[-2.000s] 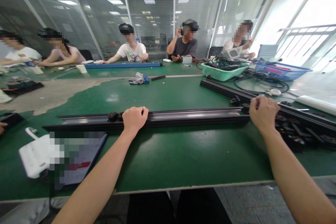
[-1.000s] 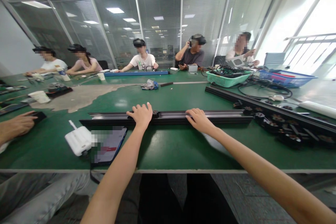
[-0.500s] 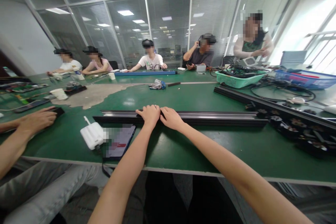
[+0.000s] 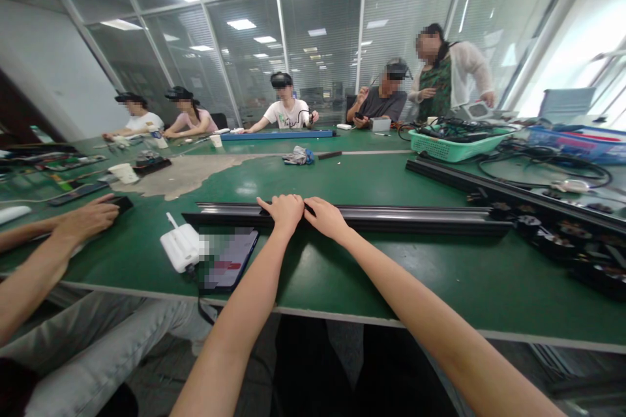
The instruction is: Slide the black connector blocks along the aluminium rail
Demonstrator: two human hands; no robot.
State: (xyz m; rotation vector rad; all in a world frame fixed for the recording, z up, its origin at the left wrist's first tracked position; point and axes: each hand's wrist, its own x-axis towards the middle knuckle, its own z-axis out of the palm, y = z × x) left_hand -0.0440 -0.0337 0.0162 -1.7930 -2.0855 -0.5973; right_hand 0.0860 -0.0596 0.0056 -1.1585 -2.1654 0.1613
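Black rail (image 4: pixel 411 224) on the table (image 4: pixel 323 287), roughly parallel to its near edge, set back. Left hand (image 4: pixel 286 211) over it left of centre, one finger spread; right hand (image 4: pixel 327 216) just beside, fingers curled over. Undersides hidden, can't tell if either's pinching. Phone (image 4: pixel 235 264) by near edge; green basket (image 4: pixel 440 148) toward far edge.
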